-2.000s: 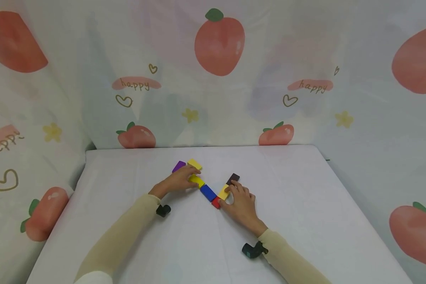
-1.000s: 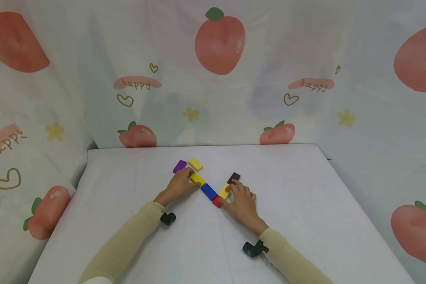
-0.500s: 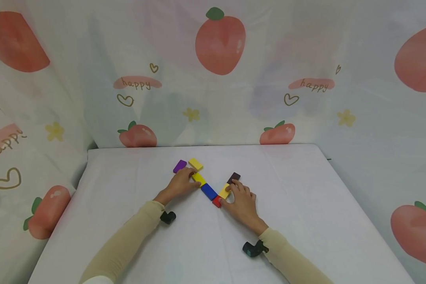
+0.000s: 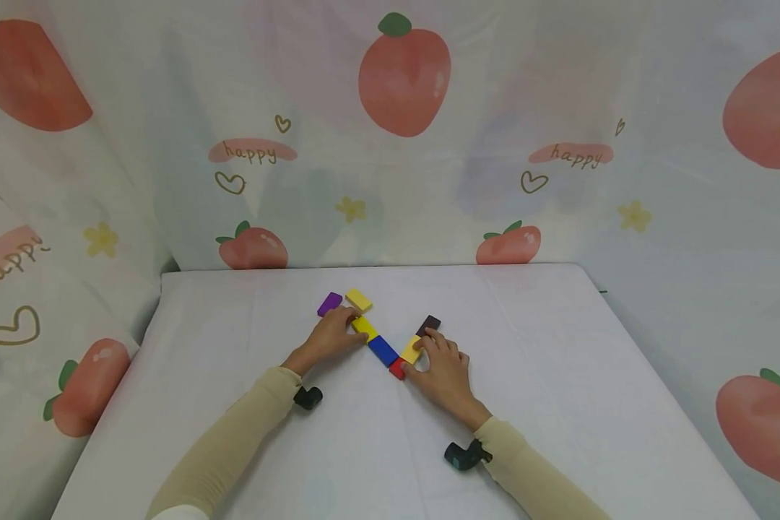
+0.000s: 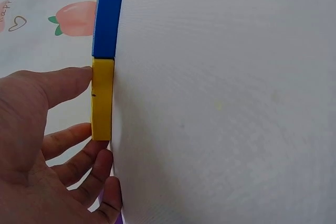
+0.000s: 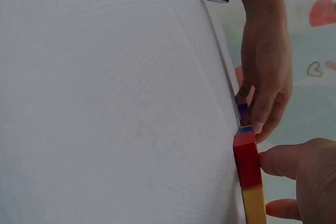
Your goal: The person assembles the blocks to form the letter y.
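A bright yellow block [image 4: 365,328] lies end to end with a blue block [image 4: 383,351]. My left hand [image 4: 330,334] grips the yellow block with thumb and fingers; in the left wrist view, the thumb [image 5: 71,83] meets it near the blue end. Beyond the blue one, a red block [image 4: 396,369] sits at the near corner of a V shape. My right hand [image 4: 443,370] rests beside the other arm: its thumb [image 6: 281,160] touches the red block and a finger touches a paler yellow block [image 6: 254,205]. A dark block [image 4: 432,323] follows, partly behind the fingertips.
A purple block [image 4: 329,303] and a pale yellow block [image 4: 359,300] lie beyond my left hand. The white tabletop [image 4: 546,361] runs back to a fruit-print cloth [image 4: 429,195]. A black camera hangs at each wrist.
My left hand has shifted slightly right and nearer, then nudged the bright yellow block into line with the blue one. The right hand has stayed in place.
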